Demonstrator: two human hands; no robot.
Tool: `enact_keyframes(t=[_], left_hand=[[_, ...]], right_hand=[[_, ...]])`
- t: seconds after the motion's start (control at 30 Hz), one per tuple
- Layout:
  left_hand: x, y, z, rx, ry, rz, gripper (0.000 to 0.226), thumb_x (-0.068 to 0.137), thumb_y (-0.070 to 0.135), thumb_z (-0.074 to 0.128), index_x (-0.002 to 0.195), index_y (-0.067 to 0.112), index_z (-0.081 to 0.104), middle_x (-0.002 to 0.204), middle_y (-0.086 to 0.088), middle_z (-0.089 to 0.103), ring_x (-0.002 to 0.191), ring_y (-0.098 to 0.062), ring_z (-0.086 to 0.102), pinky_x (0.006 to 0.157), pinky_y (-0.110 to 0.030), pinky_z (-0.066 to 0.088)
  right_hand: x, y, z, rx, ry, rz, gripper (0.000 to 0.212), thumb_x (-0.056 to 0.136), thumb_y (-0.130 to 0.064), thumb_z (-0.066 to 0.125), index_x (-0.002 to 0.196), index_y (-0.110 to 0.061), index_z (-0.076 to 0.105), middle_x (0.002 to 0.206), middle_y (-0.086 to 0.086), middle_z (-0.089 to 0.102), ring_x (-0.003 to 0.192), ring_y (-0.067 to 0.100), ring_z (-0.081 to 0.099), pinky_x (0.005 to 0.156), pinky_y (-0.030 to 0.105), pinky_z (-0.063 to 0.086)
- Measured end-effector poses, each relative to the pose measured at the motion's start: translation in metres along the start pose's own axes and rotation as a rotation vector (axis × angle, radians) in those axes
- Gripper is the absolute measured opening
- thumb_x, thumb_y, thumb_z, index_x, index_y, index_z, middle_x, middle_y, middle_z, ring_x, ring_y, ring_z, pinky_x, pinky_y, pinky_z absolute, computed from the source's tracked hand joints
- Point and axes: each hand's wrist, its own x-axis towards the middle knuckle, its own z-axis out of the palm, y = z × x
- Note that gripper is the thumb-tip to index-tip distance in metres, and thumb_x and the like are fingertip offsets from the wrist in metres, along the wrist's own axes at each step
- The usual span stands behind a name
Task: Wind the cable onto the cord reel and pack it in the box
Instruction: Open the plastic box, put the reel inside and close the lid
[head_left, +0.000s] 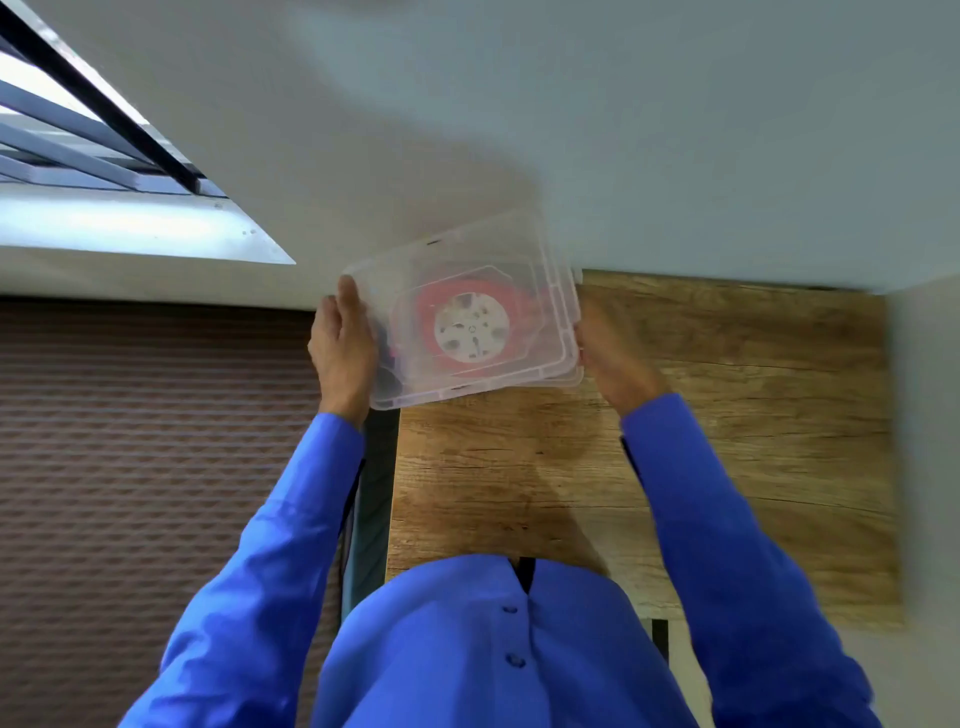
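A clear plastic box (524, 244) with its lid on is held between both hands over the far left corner of the wooden table (727, 415). Through the lid shows the cord reel (471, 326), a white hub ringed by red-orange cable (423, 312). My left hand (340, 345) grips the box's left edge, thumb on top. My right hand (613, 358) holds the right edge from the side. The box juts out past the table's left edge and is tilted slightly. The picture is blurred by motion.
A white wall (623, 130) runs right behind the table. On the left lies a brown patterned floor (130, 467), and a window with dark bars (78, 119) is at the upper left. My blue sleeves and shirt (493, 649) fill the bottom.
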Motion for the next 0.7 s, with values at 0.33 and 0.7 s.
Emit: enact_keyframes(t=[0.33, 0.7], left_hand=[[-0.013, 0.029, 0.035, 0.249, -0.052, 0.197, 0.031, 0.113, 0.041, 0.055, 0.129, 0.017, 0.065, 0.121, 0.001, 0.062, 0.094, -0.002, 0.059, 0.089, -0.028, 0.049], [-0.008, 0.017, 0.005, 0.352, -0.043, 0.221, 0.045, 0.098, 0.031, 0.085, 0.137, 0.012, 0.077, 0.114, 0.003, 0.078, 0.092, -0.003, 0.072, 0.082, -0.001, 0.052]], right_hand=[[-0.015, 0.031, -0.004, -0.313, 0.427, -0.185, 0.037, 0.101, -0.025, 0.065, 0.072, -0.003, 0.061, 0.058, -0.005, 0.047, 0.044, 0.003, 0.042, 0.043, 0.011, 0.031], [0.001, 0.040, -0.002, -0.528, 0.473, -0.117, 0.040, 0.099, -0.028, 0.067, 0.071, 0.001, 0.065, 0.058, 0.003, 0.053, 0.048, 0.014, 0.042, 0.045, 0.022, 0.030]])
